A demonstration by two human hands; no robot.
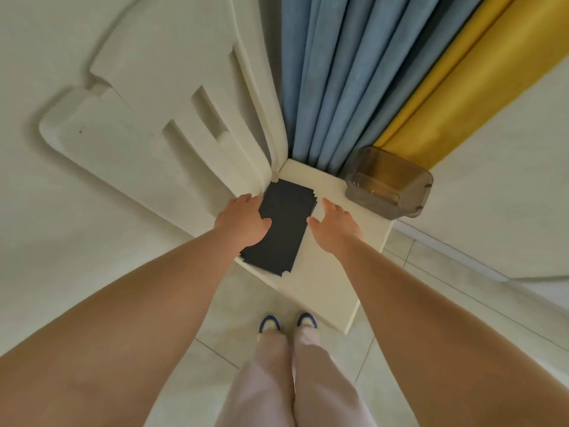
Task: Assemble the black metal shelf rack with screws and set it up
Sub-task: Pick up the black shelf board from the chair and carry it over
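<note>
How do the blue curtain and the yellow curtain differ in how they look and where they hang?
The blue curtain hangs in many narrow folds and ends behind the white table; the yellow curtain shows fewer, broader folds and ends behind the smoky clear box. The blue curtain is next to the white cabinet side; the yellow curtain is to the right of it. Both are plain fabric, hanging side by side.

Soft, even, diffuse light fills the frame, with no glare and no single clear source. Shadows are faint: a thin one under the white table at lower right. Wide-angle distortion stretches the forearms toward the bottom corners and fans the blue curtain at the top. Detail is slightly soft throughout.
</note>
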